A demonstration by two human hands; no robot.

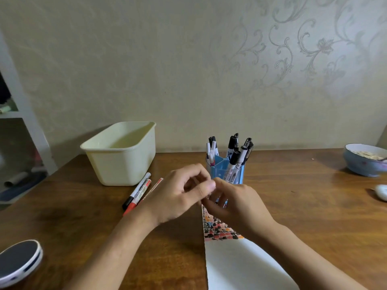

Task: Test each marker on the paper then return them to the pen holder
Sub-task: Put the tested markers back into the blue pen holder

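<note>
Disc [19, 261], dark-topped with a white rim, at lower left of the frame on the table [303, 206], out of the work. Cream tub [121, 152] at centre left against the wall, nothing visible inside. Just right of its base, loose markers [137, 191], one black-capped and two red, lying side by side at a slant, probably set apart as waiting or already tried; cannot tell which. At centre, left hand [178, 197] and right hand [236, 206] brought together fingertip to fingertip just in front of the pen holder [226, 170], fingers of both curled as if pinching something small between them, likely a cap or a marker being opened or closed; motion blur there, so whether either grip holds anything cannot be told. Under and below the hands, paper [236, 266], its far end crowded with coloured test scribbles, its near part blank, kept close for the next stroke. Behind the hands, blue pen holder with many markers standing upright. At far right, bowl [364, 162], well apart.
</note>
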